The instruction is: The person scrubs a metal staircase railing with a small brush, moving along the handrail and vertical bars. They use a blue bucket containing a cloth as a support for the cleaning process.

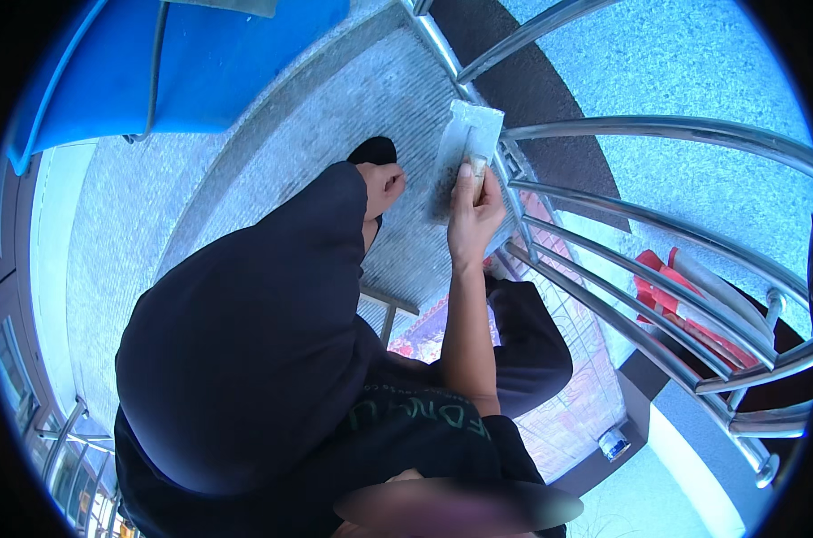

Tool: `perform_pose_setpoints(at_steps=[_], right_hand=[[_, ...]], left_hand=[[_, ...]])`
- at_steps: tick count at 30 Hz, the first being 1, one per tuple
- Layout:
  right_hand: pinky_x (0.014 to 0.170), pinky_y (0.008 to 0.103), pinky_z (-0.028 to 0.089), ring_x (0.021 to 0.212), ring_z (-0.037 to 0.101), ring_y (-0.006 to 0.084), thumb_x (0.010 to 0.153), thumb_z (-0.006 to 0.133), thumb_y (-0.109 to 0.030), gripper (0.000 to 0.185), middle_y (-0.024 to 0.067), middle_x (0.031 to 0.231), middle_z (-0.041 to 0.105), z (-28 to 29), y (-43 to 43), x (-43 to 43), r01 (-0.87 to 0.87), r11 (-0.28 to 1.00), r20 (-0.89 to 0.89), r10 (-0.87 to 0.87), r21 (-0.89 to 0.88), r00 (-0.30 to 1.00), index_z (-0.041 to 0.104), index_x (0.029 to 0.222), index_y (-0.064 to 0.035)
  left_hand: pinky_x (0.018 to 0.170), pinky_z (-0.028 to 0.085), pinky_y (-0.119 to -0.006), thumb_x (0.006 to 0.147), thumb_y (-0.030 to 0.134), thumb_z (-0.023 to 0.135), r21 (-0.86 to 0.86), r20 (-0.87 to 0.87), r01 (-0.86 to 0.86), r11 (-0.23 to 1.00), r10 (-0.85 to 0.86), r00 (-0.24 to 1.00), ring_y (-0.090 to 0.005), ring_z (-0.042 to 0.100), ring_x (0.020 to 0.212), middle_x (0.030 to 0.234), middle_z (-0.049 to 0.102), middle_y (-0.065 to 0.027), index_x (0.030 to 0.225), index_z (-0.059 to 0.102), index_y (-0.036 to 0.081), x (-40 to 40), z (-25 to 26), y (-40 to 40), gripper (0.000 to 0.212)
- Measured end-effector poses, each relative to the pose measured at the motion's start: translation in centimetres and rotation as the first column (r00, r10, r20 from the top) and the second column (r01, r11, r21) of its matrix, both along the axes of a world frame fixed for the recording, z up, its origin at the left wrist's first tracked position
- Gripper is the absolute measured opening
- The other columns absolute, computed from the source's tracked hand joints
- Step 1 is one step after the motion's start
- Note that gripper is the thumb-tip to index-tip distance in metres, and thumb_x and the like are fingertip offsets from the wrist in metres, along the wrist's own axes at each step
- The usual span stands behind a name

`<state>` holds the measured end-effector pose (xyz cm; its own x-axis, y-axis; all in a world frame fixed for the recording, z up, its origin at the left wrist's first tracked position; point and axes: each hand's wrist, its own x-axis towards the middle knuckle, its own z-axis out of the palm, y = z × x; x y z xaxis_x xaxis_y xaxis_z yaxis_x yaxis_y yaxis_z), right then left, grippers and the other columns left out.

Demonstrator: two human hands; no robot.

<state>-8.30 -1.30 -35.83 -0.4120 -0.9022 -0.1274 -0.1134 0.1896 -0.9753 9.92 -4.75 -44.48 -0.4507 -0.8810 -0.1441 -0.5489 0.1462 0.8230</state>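
Note:
My right hand (475, 218) grips the worn handle of a rectangular plastering trowel (452, 144), thumb laid along the handle. The trowel's metal blade is smeared pale and stained darker near its lower end. It is over a ribbed concrete surface (353, 101), close beside the stainless steel railing (595, 128); whether the blade touches the concrete cannot be told. By my bent knee, my left hand (381, 188) is curled closed, with nothing visible in it. Just beyond that hand shows a black shoe (374, 149). The left forearm is hidden by the dark-trousered leg (245, 336).
A large blue object (198, 74) fills the upper left, with a dark hooked rod (156, 81) against it. Curved railing bars crowd the right side. Past them lies a red and grey bundle (702, 302). A small can (613, 444) sits lower right, near a pinkish patterned surface (561, 403).

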Motion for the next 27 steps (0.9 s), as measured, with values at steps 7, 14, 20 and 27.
perform_pose_setpoints(at_steps=[7, 14, 20, 27], right_hand=[[0.074, 0.0284, 0.048, 0.085, 0.054, 0.0113, 0.102, 0.064, -0.026, 0.036, 0.0050, 0.095, 0.062, -2.8, -2.6, 1.0, -0.035, 0.998, -0.013, 0.034, -0.043, 0.999, 0.057, 0.123, 0.0013], [0.080, 0.0294, 0.049, 0.088, 0.056, 0.0136, 0.100, 0.069, -0.020, 0.034, 0.0071, 0.099, 0.062, -1.5, -4.4, 3.3, 0.027, 0.962, -0.043, -0.040, -0.271, 0.998, 0.056, 0.123, 0.0018], [0.083, 0.0292, 0.048, 0.093, 0.056, 0.0135, 0.100, 0.069, -0.019, 0.035, 0.0084, 0.104, 0.061, -2.0, -4.1, 4.2, 0.011, 0.980, 0.013, -0.008, -0.198, 1.000, 0.055, 0.125, 0.0015], [0.082, 0.0290, 0.049, 0.091, 0.055, 0.0136, 0.099, 0.069, -0.016, 0.033, 0.0068, 0.104, 0.061, -1.7, -4.3, 4.3, 0.019, 0.981, -0.036, -0.026, -0.195, 0.999, 0.055, 0.123, 0.0014]], left_hand=[[0.058, 0.051, -0.042, 0.098, 0.021, 0.062, -0.030, 0.018, -0.019, 0.999, 0.020, 1.000, -0.0326, 0.067, 0.061, 0.067, 0.066, -0.0156, 0.099, 0.068, 0.004, -0.1, 0.2, 0.0, 0.018], [0.058, 0.051, -0.044, 0.096, 0.022, 0.064, -0.046, 0.027, -0.050, 0.998, 0.052, 0.998, -0.0341, 0.067, 0.063, 0.069, 0.067, -0.0154, 0.096, 0.068, 0.006, -0.2, -0.4, 0.0, 0.017], [0.058, 0.051, -0.044, 0.096, 0.022, 0.063, -0.015, 0.053, -0.026, 1.000, 0.026, 0.998, -0.0346, 0.068, 0.064, 0.069, 0.067, -0.0161, 0.095, 0.068, 0.005, 0.3, 0.6, 0.1, 0.017], [0.060, 0.052, -0.045, 0.097, 0.021, 0.062, -0.029, 0.048, -0.016, 0.999, 0.017, 0.999, -0.0363, 0.068, 0.065, 0.071, 0.067, -0.0179, 0.095, 0.067, 0.004, 0.1, 0.3, 0.1, 0.018]])
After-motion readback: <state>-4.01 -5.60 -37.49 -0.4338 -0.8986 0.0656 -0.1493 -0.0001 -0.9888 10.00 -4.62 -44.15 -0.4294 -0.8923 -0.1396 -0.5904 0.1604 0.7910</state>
